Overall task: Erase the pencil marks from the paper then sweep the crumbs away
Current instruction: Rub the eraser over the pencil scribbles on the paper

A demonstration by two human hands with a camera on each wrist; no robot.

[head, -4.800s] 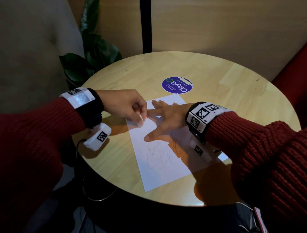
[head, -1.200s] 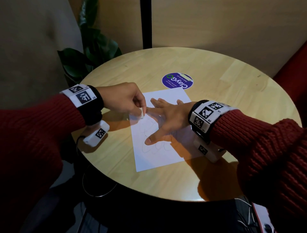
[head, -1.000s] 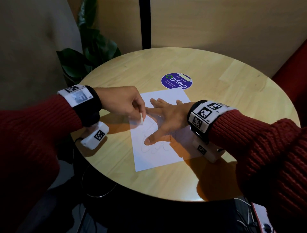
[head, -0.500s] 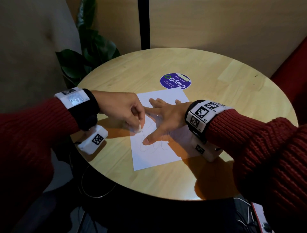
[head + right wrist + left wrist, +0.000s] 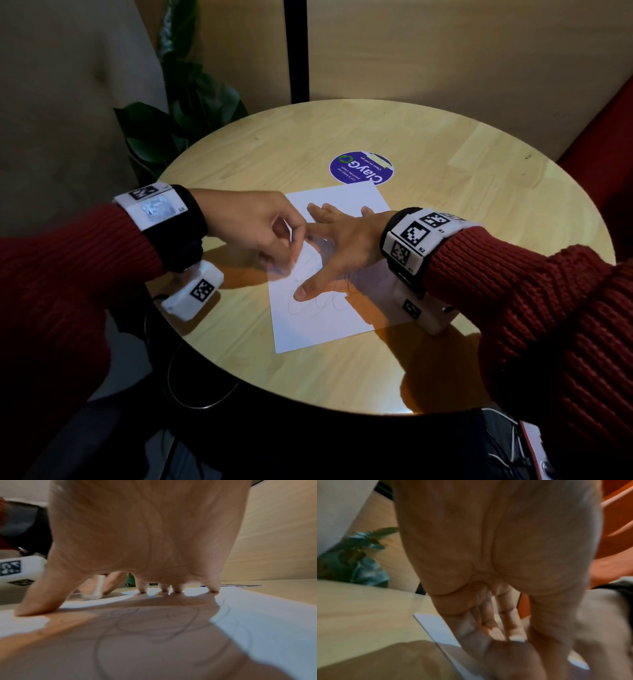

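A white sheet of paper (image 5: 308,329) with looping pencil marks (image 5: 320,303) lies on the round wooden table (image 5: 445,178). My right hand (image 5: 339,246) lies flat on the sheet with its fingers spread, thumb tip (image 5: 303,291) pressing the paper. My left hand (image 5: 274,240) pinches a small white eraser (image 5: 96,589) and presses it on the sheet's left part, just left of the right hand. In the head view the eraser is blurred under the fingers. In the right wrist view the pencil marks (image 5: 154,626) run under the palm.
A round purple sticker (image 5: 361,168) sits on the table beyond the paper. A green plant (image 5: 178,116) stands behind the table's left edge. A red seat (image 5: 609,130) is at the right. A cable loop (image 5: 198,387) hangs below the near edge.
The left hand has kept rubbing the eraser back and forth over the sheet's left part. The right hand has stayed pressed flat on the paper. Since the oldest frame the paper shifted away from me.
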